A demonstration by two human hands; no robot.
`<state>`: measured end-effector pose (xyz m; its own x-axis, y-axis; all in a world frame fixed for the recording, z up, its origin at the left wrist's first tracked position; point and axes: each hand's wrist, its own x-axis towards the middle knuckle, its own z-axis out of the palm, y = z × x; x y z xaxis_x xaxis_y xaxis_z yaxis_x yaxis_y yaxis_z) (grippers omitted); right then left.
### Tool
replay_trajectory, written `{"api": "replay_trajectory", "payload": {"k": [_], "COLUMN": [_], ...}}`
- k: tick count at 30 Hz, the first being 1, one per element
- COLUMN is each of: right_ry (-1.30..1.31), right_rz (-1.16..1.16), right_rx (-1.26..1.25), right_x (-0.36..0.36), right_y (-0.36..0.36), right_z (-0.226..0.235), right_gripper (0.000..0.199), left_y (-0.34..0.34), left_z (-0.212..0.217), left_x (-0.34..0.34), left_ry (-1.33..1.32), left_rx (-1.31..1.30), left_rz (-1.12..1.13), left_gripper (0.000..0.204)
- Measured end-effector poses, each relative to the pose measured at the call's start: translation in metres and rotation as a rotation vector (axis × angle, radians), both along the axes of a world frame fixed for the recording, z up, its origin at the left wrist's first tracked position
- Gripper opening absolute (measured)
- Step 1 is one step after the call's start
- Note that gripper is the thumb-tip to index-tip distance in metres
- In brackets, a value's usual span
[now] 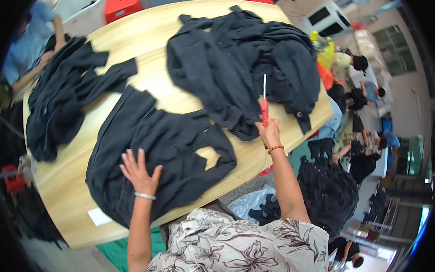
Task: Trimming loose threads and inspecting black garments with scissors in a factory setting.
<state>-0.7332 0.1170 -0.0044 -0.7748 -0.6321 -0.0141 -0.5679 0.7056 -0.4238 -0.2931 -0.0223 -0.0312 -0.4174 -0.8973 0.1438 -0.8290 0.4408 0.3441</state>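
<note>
A dark knitted garment (145, 138) lies spread out on the pale wooden table. Flat on it rests my left hand (141, 174), fingers spread and holding nothing. My right hand (269, 130) is closed round a red-handled tool (265, 111) with a thin, pale shaft pointing away from me; its exact kind does not show. Just beyond this hand, a heap of dark garments (220, 64) covers the far right of the table. The tool's shaft passes in front of the heap; whether it touches the cloth I cannot tell.
At the left, a person in blue (28, 52) has a hand near another dark garment (68, 92). A white paper slip (99, 217) lies by the table's near edge (70, 239). Below right stands a large dark pile of cloth (328, 192). A red stool (122, 6) is behind the table.
</note>
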Motion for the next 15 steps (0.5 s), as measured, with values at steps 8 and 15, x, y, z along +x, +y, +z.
{"api": "replay_trajectory", "payload": {"k": [8,15], "right_ry": [-0.035,-0.124], "right_rz": [-0.044,-0.005], "right_rx": [0.177,0.067], "right_x": [0.014,0.007], "right_y": [-0.004,-0.015], "right_z": [-0.034,-0.037], "right_gripper": [0.086,0.040], "left_y": [-0.072,0.012], "left_z": [-0.040,-0.007], "left_x": [-0.016,-0.068], "left_ry": [-0.113,-0.175], "left_rx": [0.118,0.382], "left_rz": [0.042,-0.297], "left_gripper": [0.100,0.084]}}
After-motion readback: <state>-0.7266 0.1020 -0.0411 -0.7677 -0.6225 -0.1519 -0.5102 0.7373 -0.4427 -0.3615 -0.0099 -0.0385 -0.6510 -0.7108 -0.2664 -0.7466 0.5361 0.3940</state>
